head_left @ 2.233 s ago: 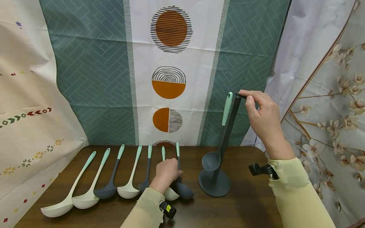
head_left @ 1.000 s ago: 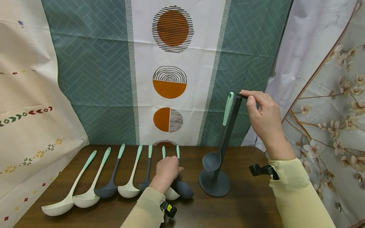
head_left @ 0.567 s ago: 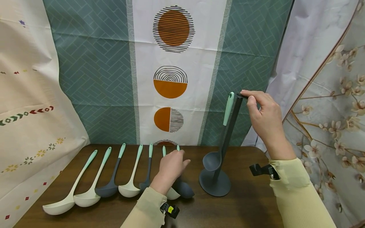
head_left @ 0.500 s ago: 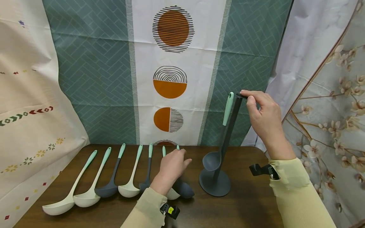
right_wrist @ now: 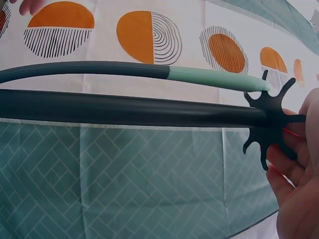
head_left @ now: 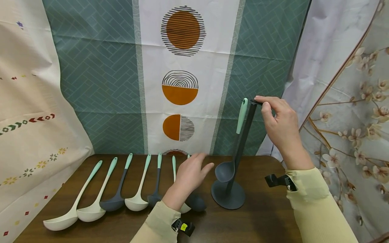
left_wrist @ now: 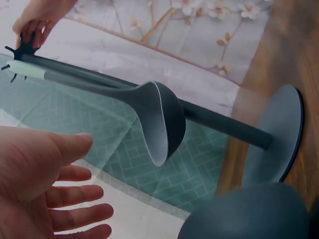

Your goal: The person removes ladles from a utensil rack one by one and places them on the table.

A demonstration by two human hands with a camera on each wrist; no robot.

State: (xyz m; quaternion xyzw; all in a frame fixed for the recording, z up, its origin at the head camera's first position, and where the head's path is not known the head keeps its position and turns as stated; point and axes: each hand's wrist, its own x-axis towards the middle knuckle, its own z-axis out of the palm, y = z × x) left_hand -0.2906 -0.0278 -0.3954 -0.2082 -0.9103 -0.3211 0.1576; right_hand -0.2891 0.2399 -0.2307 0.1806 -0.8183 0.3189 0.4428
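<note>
My left hand (head_left: pixel 189 175) is raised over the table with fingers spread and nothing in it. Below it, partly hidden, lie a dark grey ladle (head_left: pixel 197 203) and a white ladle (head_left: pixel 185 208) with mint handle ends. My right hand (head_left: pixel 281 123) pinches the hooked top of a dark utensil stand (head_left: pixel 243 141). In the right wrist view the fingers hold the prongs of the hook crown (right_wrist: pixel 269 119). A grey ladle (head_left: pixel 224 171) with a mint handle (right_wrist: pixel 214 78) hangs by its end from one hook, bowl downward beside the pole.
Several more ladles lie in a row to the left on the brown wooden table (head_left: pixel 218 226): white ones (head_left: pixel 136 204) and grey ones (head_left: pixel 113 204), handles pointing away. The stand's round base (head_left: pixel 228 200) sits right of them. A patterned curtain (head_left: pixel 106 84) hangs behind.
My left hand was low over the two rightmost lying ladles; it has lifted and opened, moving up and right. My right hand and the hanging ladle stay as they were.
</note>
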